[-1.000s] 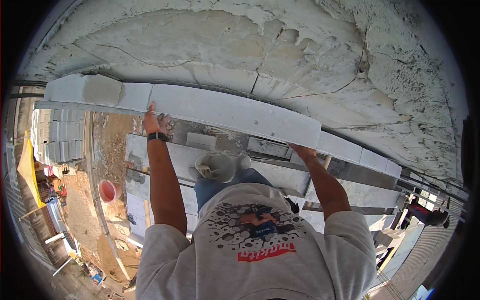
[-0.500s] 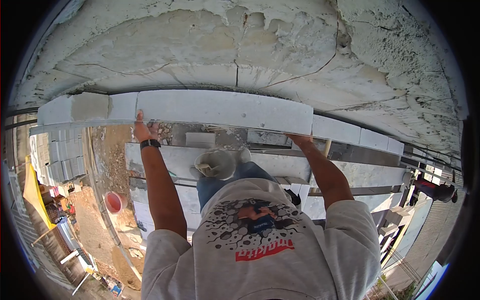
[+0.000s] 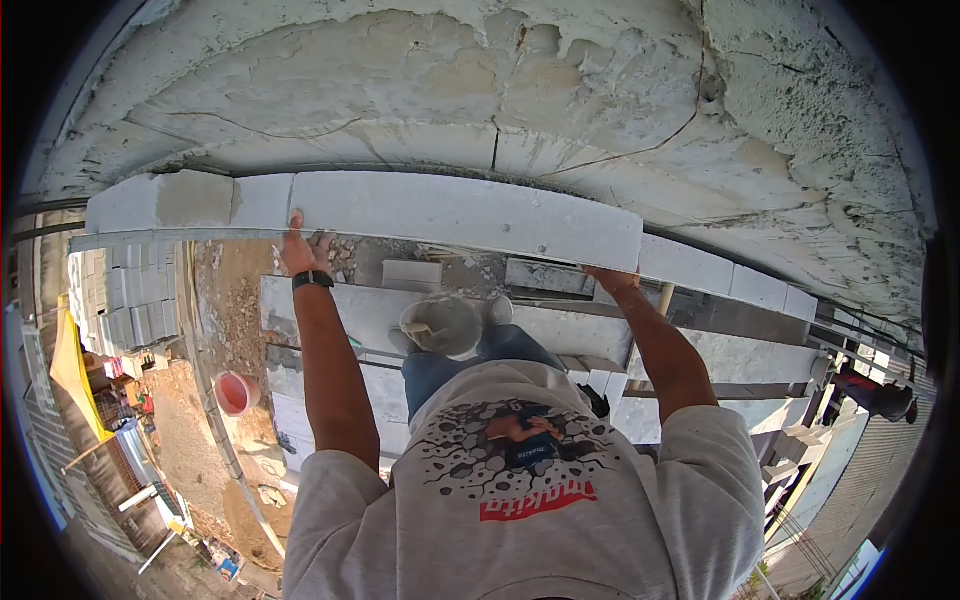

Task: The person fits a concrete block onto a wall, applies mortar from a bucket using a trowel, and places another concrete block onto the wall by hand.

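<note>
A long white lightweight concrete block (image 3: 460, 212) lies in the row along the wall top. At its left end my left hand (image 3: 301, 254), with a black watch on the wrist, has a finger up against the block near the joint; the other fingers sit lower, by the edge. My right hand (image 3: 612, 281) grips the lower edge near the block's right end, its fingertips hidden behind it. Shorter blocks (image 3: 262, 200) adjoin it on the left, one smeared with grey mortar. Lower white blocks (image 3: 685, 267) continue to the right.
Rough concrete (image 3: 400, 80) rises just beyond the row. By my feet stands a grey bucket (image 3: 462, 325) with a trowel (image 3: 424, 328) in it, on scaffold boards (image 3: 570, 330). Far below are a pink tub (image 3: 236, 394) and stacked blocks (image 3: 125, 290). Another person (image 3: 875, 394) is at right.
The view has shifted slightly, so the scene sits a little further right. Both hands stay at the same places on the long block.
</note>
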{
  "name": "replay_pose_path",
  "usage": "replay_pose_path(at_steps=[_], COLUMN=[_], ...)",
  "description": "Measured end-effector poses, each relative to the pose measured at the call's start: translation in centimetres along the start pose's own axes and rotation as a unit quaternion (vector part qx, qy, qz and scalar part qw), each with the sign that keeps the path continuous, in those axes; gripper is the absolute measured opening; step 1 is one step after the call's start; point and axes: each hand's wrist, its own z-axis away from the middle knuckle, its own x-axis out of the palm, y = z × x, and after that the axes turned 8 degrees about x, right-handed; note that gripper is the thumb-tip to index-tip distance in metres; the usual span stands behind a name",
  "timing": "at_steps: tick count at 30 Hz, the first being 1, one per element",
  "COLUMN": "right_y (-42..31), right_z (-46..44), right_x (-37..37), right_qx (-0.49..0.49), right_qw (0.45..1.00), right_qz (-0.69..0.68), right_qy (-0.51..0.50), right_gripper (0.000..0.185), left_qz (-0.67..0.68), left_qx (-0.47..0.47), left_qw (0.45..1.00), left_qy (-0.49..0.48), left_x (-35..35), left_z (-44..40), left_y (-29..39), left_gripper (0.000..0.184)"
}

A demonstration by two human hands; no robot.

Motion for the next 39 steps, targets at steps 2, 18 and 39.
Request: replay_pose_path(at_steps=[2,18,39], right_y=[0.0,-4.4,-27.0], right_z=[-0.3,7.1,28.8], right_x=[0.1,-0.8,11.4], right_qx=[0.001,0.197,0.353], right_qw=[1.0,0.969,0.914], right_qz=[-0.005,-0.062,-0.202], right_qy=[-0.011,0.137,-0.007], right_gripper=[0.074,0.101,0.095], left_qz=[-0.003,0.039,-0.347], left_qx=[0.011,-0.09,0.404], left_qw=[1.0,0.99,0.741], left_qy=[-0.022,-0.104,-0.409], left_x=[-0.2,-0.6,-9.1], left_z=[0.1,0.3,0.2], left_y=[-0.1,1.7,9.6], left_gripper=[0.076,0.097,0.056])
